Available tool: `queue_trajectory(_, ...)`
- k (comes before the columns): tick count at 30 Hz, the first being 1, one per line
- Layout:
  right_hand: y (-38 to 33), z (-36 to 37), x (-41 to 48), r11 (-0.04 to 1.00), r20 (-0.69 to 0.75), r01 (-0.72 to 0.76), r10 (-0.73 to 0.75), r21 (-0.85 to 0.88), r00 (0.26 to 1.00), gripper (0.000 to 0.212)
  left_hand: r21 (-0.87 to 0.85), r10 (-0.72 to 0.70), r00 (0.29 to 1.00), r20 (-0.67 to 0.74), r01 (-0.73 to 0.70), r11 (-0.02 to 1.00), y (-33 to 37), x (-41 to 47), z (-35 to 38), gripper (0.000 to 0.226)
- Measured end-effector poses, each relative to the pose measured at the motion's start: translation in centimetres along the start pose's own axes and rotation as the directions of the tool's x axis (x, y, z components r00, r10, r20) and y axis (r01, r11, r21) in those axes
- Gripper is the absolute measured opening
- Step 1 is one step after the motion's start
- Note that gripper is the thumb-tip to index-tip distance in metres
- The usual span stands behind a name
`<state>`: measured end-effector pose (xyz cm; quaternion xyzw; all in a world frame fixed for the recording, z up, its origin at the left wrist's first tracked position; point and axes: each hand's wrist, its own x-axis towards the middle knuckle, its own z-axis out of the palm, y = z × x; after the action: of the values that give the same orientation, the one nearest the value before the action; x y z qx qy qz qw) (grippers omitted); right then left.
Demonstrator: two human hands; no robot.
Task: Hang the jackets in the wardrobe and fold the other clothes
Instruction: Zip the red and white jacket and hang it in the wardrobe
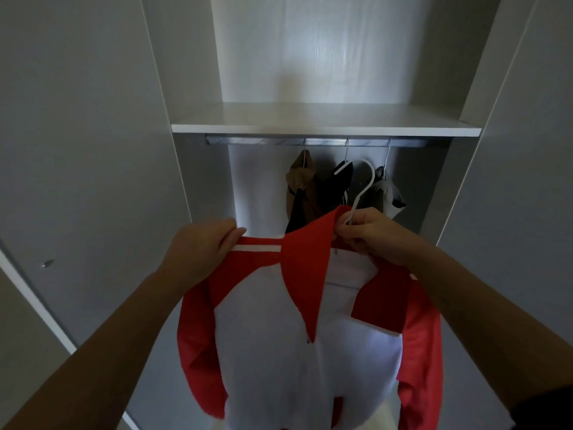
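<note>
Metal rail with three garments

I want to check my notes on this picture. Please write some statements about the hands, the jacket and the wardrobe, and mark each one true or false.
1. The right hand holds the white hanger near its neck. True.
2. The hanger's hook sits on the rail. False: the hook is below the rail and touches nothing.
3. The left hand pinches the shoulder of the red and white jacket. True.
4. Only one garment hangs on the rail. False: three hang there, a brown garment, a black garment and a grey garment.
</note>
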<state>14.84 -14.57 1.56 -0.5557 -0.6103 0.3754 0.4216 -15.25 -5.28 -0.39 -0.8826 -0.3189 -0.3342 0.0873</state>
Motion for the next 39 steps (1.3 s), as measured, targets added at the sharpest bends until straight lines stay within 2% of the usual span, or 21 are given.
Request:
queue_trajectory(2,-0.5,0.3,0.0,1.0,-0.019,0.004,-0.004,0.001,1.0,0.031,-0.019,-0.031,0.998,0.049,0.032,0.999,-0.2,0.4,-0.1,0.046)
queue_trajectory(4,-1.1,0.8,0.1,1.0,-0.063,0.005,-0.006,-0.013,0.998,0.029,-0.087,0.003,0.991,0.135,0.009,0.996,0.1,0.7,0.5,0.039)
queue_trajectory(6,-2.0,1.7,0.2,0.998,-0.044,-0.001,-0.002,-0.06,0.999,0.028,-0.123,0.047,0.981,0.19,-0.024,0.992,1.1,0.8,1.7,0.028)
queue_trajectory(10,-4.3,2.7,0.5,0.972,0.001,0.005,-0.005,-0.236,1.0,0.019,-0.168,0.024,0.987,0.158,0.003,0.986,3.1,1.9,3.4,0.02)
queue_trajectory(12,-4.9,1.5,0.3,0.915,-0.092,0.043,-0.087,-0.402,0.992,0.012,-0.192,0.004,0.995,0.099,0.015,0.981,2.8,2.1,3.3,0.022)
queue_trajectory(15,-3.6,-1.4,-0.8,0.753,-0.275,0.041,-0.29,-0.657,0.917,0.025,-0.202,-0.01,0.998,0.066,0.023,0.979,2.2,2.2,3.1,0.026)
queue_trajectory(16,-2.9,-1.9,-1.2,0.719,-0.284,0.021,-0.301,-0.695,0.911,0.031,-0.209,-0.025,0.997,0.069,0.038,0.977,2.0,2.4,3.1,0.024)
queue_trajectory(17,-1.9,-2.2,-1.5,0.704,-0.271,-0.01,-0.261,-0.71,0.927,0.033,-0.211,-0.041,0.997,0.071,0.055,0.976,1.9,2.7,3.0,0.022)
queue_trajectory(19,-0.1,-2.0,-1.8,0.728,-0.241,-0.088,-0.108,-0.68,0.964,0.022,-0.2,-0.062,0.996,0.069,0.075,0.977,1.5,3.3,3.0,0.02)
queue_trajectory(20,0.6,-2.0,-1.8,0.779,-0.254,-0.126,-0.044,-0.614,0.966,0.018,-0.195,-0.063,0.995,0.074,0.076,0.978,1.2,3.6,3.0,0.019)
queue_trajectory(22,0.9,-2.1,-1.5,0.888,-0.342,-0.2,0.052,-0.414,0.938,0.024,-0.199,-0.045,0.993,0.107,0.065,0.978,0.7,4.0,3.1,0.02)
queue_trajectory(23,0.6,-2.2,-1.2,0.902,-0.383,-0.209,0.053,-0.378,0.922,0.025,-0.197,-0.031,0.992,0.123,0.055,0.979,0.4,4.2,3.1,0.021)
queue_trajectory(26,-0.8,-1.5,-0.1,0.758,-0.419,-0.209,-0.092,-0.618,0.903,0.034,-0.161,-0.004,0.99,0.139,0.026,0.987,-0.1,4.8,3.4,0.022)
queue_trajectory(27,-1.2,-1.0,0.2,0.733,-0.415,-0.208,-0.11,-0.648,0.903,0.037,-0.152,0.0,0.991,0.132,0.021,0.988,-0.4,4.9,3.5,0.021)
queue_trajectory(28,-1.6,-0.6,0.4,0.753,-0.392,-0.197,-0.087,-0.628,0.916,0.038,-0.15,-0.002,0.993,0.122,0.021,0.988,-0.7,5.0,3.7,0.021)
queue_trajectory(29,-1.8,-0.5,0.6,0.822,-0.349,-0.186,-0.017,-0.538,0.937,0.037,-0.156,-0.01,0.994,0.111,0.027,0.987,-1.1,5.0,3.9,0.021)
queue_trajectory(31,-2.0,-0.5,0.9,0.955,-0.16,-0.209,0.177,-0.211,0.971,0.033,-0.19,-0.02,0.996,0.09,0.037,0.981,-1.7,5.0,4.3,0.023)
queue_trajectory(32,-1.8,-0.6,1.1,0.968,-0.072,-0.235,0.229,-0.088,0.971,0.032,-0.215,-0.02,0.996,0.082,0.038,0.976,-2.0,5.1,4.6,0.023)
queue_trajectory(34,-0.5,-1.0,1.7,0.953,0.019,-0.293,0.292,0.078,0.956,0.036,-0.245,-0.024,0.997,0.072,0.041,0.969,-2.6,5.5,5.5,0.019)
queue_trajectory(37,2.2,-1.4,2.9,0.87,0.165,-0.392,0.358,0.3,0.919,0.055,-0.251,-0.061,0.991,0.115,0.089,0.964,-4.4,6.2,8.1,0.02)
queue_trajectory(39,3.6,-1.1,4.0,0.873,0.196,-0.396,0.352,0.283,0.915,0.045,-0.24,-0.101,0.982,0.162,0.139,0.961,-5.6,6.7,10.4,0.021)
